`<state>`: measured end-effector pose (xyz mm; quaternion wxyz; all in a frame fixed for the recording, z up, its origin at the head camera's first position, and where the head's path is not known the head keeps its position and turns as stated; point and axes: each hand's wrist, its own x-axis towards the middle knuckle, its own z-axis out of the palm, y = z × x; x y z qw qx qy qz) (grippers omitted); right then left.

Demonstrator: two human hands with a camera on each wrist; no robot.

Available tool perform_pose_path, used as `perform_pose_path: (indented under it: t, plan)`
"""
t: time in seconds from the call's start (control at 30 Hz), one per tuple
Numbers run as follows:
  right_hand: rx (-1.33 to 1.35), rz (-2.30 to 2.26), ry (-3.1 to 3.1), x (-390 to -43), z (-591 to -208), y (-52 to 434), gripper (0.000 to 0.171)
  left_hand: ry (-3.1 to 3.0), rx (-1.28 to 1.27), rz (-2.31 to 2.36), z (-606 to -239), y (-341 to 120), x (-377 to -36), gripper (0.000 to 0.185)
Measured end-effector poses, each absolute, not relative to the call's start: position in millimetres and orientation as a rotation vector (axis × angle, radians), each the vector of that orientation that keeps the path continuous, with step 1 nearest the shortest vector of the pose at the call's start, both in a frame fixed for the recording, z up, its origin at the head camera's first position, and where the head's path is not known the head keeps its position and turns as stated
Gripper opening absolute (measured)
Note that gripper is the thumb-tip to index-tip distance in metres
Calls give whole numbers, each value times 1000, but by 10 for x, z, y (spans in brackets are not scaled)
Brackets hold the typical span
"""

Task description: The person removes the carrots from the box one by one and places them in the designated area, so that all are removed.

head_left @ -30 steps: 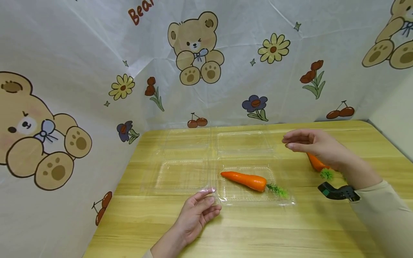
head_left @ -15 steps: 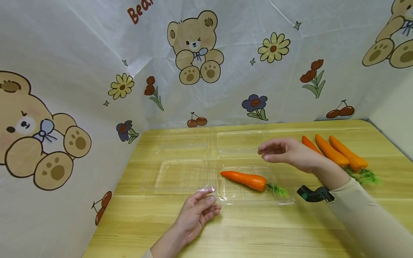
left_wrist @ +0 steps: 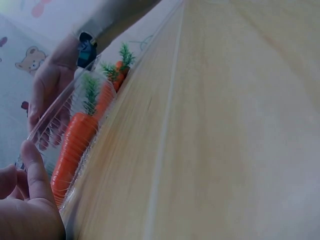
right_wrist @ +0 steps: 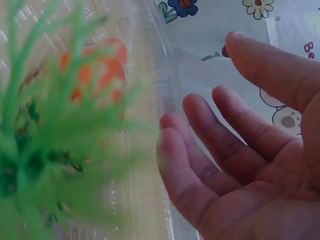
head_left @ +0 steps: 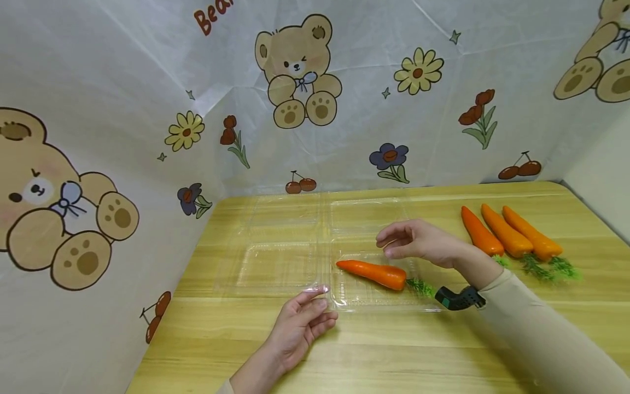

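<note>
Printed sheeting [head_left: 147, 82] with cartoon bears, flowers and cherries walls off the back and left of my work area; the only legible writing is the cropped orange lettering "Bea" [head_left: 213, 16] at the top edge, and I read no brand or label on any item. On the wooden table [head_left: 374, 350] I see a clear plastic clamshell tray [head_left: 379, 298] lying open, with its lid section [head_left: 369, 216] folded out toward the wall, and a second clear tray [head_left: 275, 268] just beside it on the left. One orange carrot [head_left: 374, 273] with green leaves lies inside the near tray, tip pointing left. My right hand [head_left: 418, 243] hovers just above that carrot, fingers relaxed and loosely spread, gripping nothing; the right wrist view confirms an empty palm [right_wrist: 260, 165] next to the tray wall. My left hand [head_left: 300, 323] rests on the table at the near left corner of the tray, fingers loosely extended, fingertips at the tray rim; I cannot tell whether they touch it. Three more carrots [head_left: 507, 235] lie side by side at the right of the table, well apart from both hands.
</note>
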<state>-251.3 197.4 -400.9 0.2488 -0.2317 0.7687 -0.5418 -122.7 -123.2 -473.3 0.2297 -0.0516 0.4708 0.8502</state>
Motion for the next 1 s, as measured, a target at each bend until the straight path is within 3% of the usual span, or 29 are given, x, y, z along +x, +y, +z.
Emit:
perform_pose_path:
  t: [1.0]
  plan:
    - [-544,-1266,2084,-2640,-4287,1749,47,1293,-139,2333,-4724,-1233,-1219,46]
